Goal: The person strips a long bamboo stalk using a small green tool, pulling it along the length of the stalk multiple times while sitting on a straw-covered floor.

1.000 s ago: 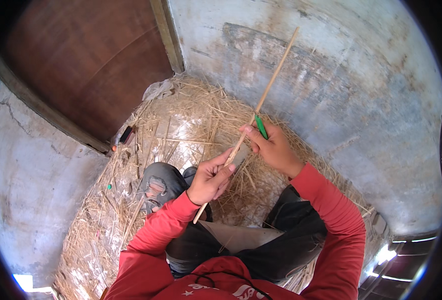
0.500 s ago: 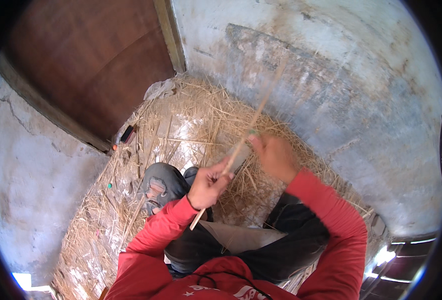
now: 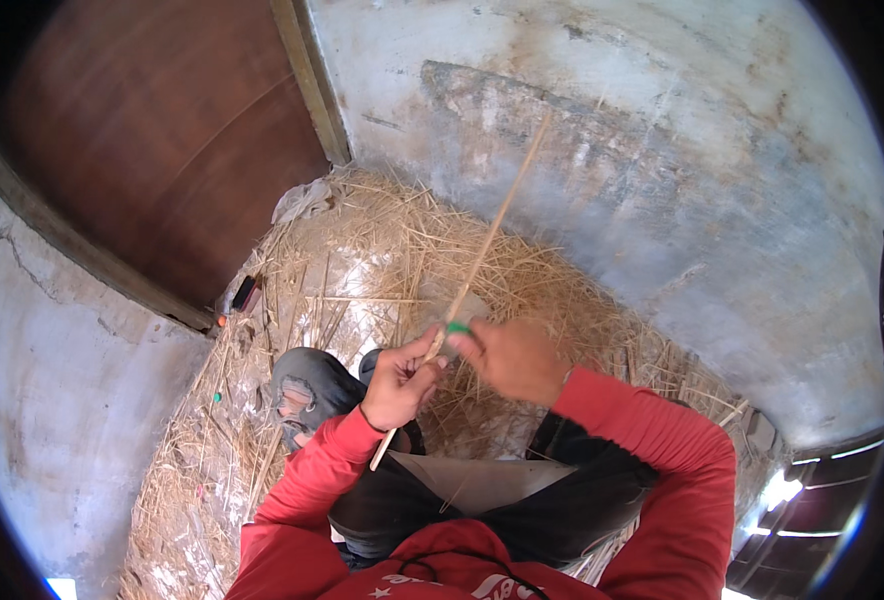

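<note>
A long, thin split-bamboo-like stick (image 3: 505,210) slants from my lap up toward the wall. My left hand (image 3: 399,385) is closed round its lower part, and the short lower end (image 3: 382,452) pokes out below the fist. Close by on the right, my right hand (image 3: 515,360) is closed, slightly blurred, its thumb side at the stick just above my left fingers. A small green thing (image 3: 458,328) shows at its fingertips against the stick; whether it is a tool's handle or a finger wrap I cannot make out.
Loose straw and shavings (image 3: 382,215) cover the floor round my crossed legs. A pale cloth or sheet (image 3: 482,480) lies across my lap. A dark brush-like object (image 3: 246,294) rests near the brown door (image 3: 162,130). A stained wall (image 3: 662,230) stands ahead and to the right.
My right hand has moved down and left along the stick, toward my left hand, with the green thing. The left hand still grips the stick. My view has shifted slightly.
</note>
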Tool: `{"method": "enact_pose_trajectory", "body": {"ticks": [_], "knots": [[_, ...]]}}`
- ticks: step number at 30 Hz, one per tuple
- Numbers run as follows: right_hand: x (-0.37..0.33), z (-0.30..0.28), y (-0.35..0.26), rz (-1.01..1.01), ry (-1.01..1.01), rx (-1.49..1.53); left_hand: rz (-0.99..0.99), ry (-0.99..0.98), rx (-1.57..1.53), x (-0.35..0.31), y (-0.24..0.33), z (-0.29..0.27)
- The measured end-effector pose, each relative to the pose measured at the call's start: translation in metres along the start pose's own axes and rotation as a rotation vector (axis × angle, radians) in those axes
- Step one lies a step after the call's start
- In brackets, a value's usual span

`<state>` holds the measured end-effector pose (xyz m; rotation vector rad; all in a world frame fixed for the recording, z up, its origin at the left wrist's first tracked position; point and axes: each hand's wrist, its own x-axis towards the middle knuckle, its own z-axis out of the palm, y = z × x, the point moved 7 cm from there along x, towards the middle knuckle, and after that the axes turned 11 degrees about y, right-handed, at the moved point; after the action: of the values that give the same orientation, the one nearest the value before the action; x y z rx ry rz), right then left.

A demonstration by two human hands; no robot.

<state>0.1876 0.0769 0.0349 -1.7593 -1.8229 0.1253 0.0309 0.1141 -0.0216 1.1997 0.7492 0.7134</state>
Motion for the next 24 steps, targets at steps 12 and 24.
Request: {"method": "enact_pose_trajectory", "body": {"ticks": [12,24], "knots": [[0.0,-0.007,0.003,-0.07,0.008,0.002,0.05,0.031,0.138,-0.02,0.007,-0.005],[0.051,-0.128,0.195,0.37,0.578,-0.045,0.311,-0.089,0.546,-0.087,0.034,-0.016]]}}
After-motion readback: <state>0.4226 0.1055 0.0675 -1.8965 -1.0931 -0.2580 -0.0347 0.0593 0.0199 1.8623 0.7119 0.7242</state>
